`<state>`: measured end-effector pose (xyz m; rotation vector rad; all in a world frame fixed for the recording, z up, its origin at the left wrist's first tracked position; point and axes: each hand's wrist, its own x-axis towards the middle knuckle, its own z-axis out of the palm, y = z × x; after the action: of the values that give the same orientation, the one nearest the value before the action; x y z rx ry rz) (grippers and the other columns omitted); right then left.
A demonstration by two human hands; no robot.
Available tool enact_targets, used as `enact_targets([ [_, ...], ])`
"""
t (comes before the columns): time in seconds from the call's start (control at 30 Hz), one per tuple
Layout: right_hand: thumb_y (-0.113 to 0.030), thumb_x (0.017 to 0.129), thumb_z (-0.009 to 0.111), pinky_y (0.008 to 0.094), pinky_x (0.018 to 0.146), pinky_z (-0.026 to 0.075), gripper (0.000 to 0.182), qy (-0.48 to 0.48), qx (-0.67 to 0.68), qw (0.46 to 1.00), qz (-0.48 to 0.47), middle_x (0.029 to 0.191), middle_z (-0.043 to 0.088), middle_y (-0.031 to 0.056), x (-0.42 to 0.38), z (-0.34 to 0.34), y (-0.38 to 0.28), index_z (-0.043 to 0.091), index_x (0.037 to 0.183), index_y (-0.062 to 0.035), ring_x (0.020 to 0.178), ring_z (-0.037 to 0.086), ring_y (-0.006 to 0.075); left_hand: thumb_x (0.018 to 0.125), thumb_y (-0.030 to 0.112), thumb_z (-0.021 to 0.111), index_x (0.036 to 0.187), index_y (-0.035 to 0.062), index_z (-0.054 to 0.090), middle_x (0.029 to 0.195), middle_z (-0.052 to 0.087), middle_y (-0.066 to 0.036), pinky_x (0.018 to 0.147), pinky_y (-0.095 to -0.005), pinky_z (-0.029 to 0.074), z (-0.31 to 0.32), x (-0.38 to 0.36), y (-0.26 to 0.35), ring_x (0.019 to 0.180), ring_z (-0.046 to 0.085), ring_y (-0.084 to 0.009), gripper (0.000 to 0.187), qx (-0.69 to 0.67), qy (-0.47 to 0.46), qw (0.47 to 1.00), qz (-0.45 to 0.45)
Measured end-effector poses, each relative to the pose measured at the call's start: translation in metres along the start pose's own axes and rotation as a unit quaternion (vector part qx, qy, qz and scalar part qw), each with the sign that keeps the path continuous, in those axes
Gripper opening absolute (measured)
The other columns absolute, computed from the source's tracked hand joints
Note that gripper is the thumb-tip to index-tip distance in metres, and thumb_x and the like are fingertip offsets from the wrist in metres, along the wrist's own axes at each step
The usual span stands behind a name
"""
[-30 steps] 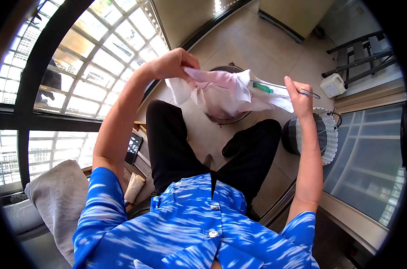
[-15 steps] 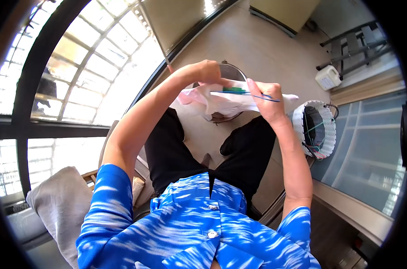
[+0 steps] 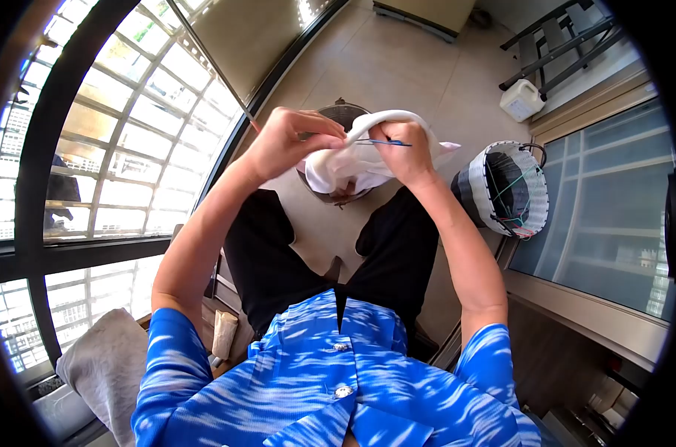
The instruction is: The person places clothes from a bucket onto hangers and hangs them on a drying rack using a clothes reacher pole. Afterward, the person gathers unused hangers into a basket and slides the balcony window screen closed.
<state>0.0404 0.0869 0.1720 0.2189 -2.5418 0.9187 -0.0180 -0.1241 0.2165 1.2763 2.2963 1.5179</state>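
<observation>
White cloth (image 3: 364, 160), perhaps a garment, with pale pink parts, hangs in folds between my hands, and a thick rolled edge arches at its top. My right hand (image 3: 409, 153) is closed round a thin blue piece (image 3: 390, 141) that looks like part of a wire hanger, with the cloth bunched about it. The fingers of my left hand (image 3: 297, 141) pinch together at the cloth's left edge, where the thin piece ends. Beneath the cloth, a round basket (image 3: 342, 112) stands on the floor, largely covered from view.
A black and white woven basket (image 3: 528, 190) holding green and red cords or hangers stands to the right. Beyond it are a white jug (image 3: 520, 100) and a folded step ladder (image 3: 565, 56). Gridded windows (image 3: 140, 127) line the left; grey fabric (image 3: 107, 365) lies at lower left.
The cloth was stretched sideways between my hands; now it is bunched into an arch, and my hands are closer together. My left hand has turned from a fist to a pinch. The view has shifted slightly.
</observation>
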Motion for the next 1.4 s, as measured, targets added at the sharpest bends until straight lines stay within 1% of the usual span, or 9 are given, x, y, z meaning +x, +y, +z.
enact_targets([
  [0.2, -0.024, 0.087, 0.054, 0.0380, 0.048, 0.038, 0.035, 0.033, 0.059, 0.997, 0.028, 0.055, 0.047, 0.0202, 0.011, -0.014, -0.007, 0.057, 0.064, 0.0012, 0.049, 0.049, 0.0347, 0.066, 0.043, 0.074, 0.130, 0.0098, 0.044, 0.129, 0.049, -0.008, 0.100, -0.0446, 0.031, -0.045, -0.021, -0.056, 0.120, 0.045, -0.0222, 0.078, 0.037, 0.018, 0.996, -0.078],
  [0.3, -0.023, 0.089, 0.054, 0.0356, 0.045, 0.035, 0.038, 0.072, 0.085, 0.994, 0.015, 0.050, 0.040, 0.0162, 0.018, -0.020, -0.009, 0.052, 0.061, 0.0024, 0.042, 0.041, 0.0274, 0.060, 0.013, 0.081, 0.133, 0.0120, 0.037, 0.126, 0.050, -0.011, 0.097, -0.0438, 0.036, -0.043, -0.042, -0.096, 0.117, 0.047, -0.0238, 0.085, 0.002, 0.024, 0.988, -0.149],
  [0.57, -0.025, 0.091, 0.053, 0.0256, 0.046, 0.026, 0.041, 0.050, 0.116, 0.991, 0.053, 0.054, 0.032, -0.0029, 0.019, -0.033, 0.001, 0.049, 0.062, 0.0028, 0.054, 0.029, 0.0057, 0.067, -0.001, 0.070, 0.078, -0.0016, 0.066, 0.064, 0.063, -0.005, 0.062, -0.0252, 0.048, -0.055, -0.053, -0.107, 0.062, 0.058, -0.0106, 0.012, 0.055, 0.161, 0.971, -0.168],
  [0.77, -0.025, 0.090, 0.054, 0.0310, 0.044, 0.029, 0.041, 0.044, 0.095, 0.993, 0.061, 0.048, 0.029, 0.0048, 0.018, -0.028, 0.006, 0.051, 0.060, 0.0030, 0.046, 0.029, 0.0114, 0.067, -0.001, 0.070, 0.076, 0.0013, 0.068, 0.071, 0.066, -0.003, 0.068, -0.0248, 0.048, -0.080, -0.043, -0.080, 0.072, 0.061, -0.0111, 0.010, 0.144, 0.163, 0.963, -0.158],
  [0.97, -0.022, 0.089, 0.054, 0.0309, 0.044, 0.030, 0.039, 0.051, 0.106, 0.992, 0.041, 0.049, 0.030, 0.0065, 0.027, -0.020, -0.012, 0.049, 0.059, 0.0027, 0.046, 0.030, 0.0126, 0.075, 0.015, 0.069, 0.125, 0.0084, 0.047, 0.124, 0.050, -0.010, 0.098, -0.0367, 0.034, -0.076, -0.036, -0.054, 0.119, 0.043, -0.0238, 0.055, 0.142, 0.026, 0.988, -0.055],
  [1.1, -0.022, 0.088, 0.056, 0.0303, 0.044, 0.031, 0.037, -0.008, 0.128, 0.992, 0.016, 0.049, 0.034, 0.0085, 0.034, -0.008, -0.028, 0.050, 0.061, 0.0035, 0.045, 0.032, 0.0127, 0.083, 0.038, 0.059, 0.122, 0.0024, 0.048, 0.121, 0.051, -0.017, 0.098, -0.0400, 0.034, -0.036, -0.011, -0.028, 0.115, 0.045, -0.0294, 0.054, 0.309, 0.039, 0.950, 0.005],
  [1.17, -0.023, 0.086, 0.059, 0.0295, 0.044, 0.031, 0.036, -0.009, 0.112, 0.994, 0.005, 0.047, 0.037, 0.0081, 0.037, -0.016, -0.046, 0.054, 0.062, 0.0035, 0.044, 0.034, 0.0114, 0.081, 0.042, 0.061, 0.097, -0.0009, 0.060, 0.083, 0.061, -0.018, 0.072, -0.0378, 0.045, -0.022, -0.002, -0.022, 0.081, 0.058, -0.0330, 0.046, 0.304, 0.019, 0.952, 0.016],
  [1.23, -0.024, 0.084, 0.060, 0.0311, 0.044, 0.032, 0.032, -0.083, 0.122, 0.989, 0.025, 0.045, 0.042, 0.0069, 0.037, -0.020, -0.047, 0.059, 0.067, 0.0029, 0.045, 0.035, 0.0112, 0.079, 0.042, 0.062, 0.078, 0.0018, 0.061, 0.067, 0.058, -0.014, 0.061, -0.0392, 0.044, -0.017, 0.003, -0.006, 0.066, 0.058, -0.0318, 0.041, 0.224, -0.041, 0.958, -0.176],
  [1.4, -0.026, 0.084, 0.059, 0.0297, 0.089, 0.041, 0.032, -0.217, 0.233, 0.948, 0.001, 0.101, 0.064, 0.0118, 0.035, -0.054, -0.034, 0.062, 0.102, 0.0008, 0.098, 0.058, 0.0170, 0.074, 0.017, 0.066, 0.070, -0.0001, 0.058, 0.054, 0.046, -0.011, 0.048, -0.0340, 0.038, -0.015, -0.010, -0.029, 0.049, 0.046, -0.0238, 0.019, 0.183, 0.122, 0.975, 0.023],
])
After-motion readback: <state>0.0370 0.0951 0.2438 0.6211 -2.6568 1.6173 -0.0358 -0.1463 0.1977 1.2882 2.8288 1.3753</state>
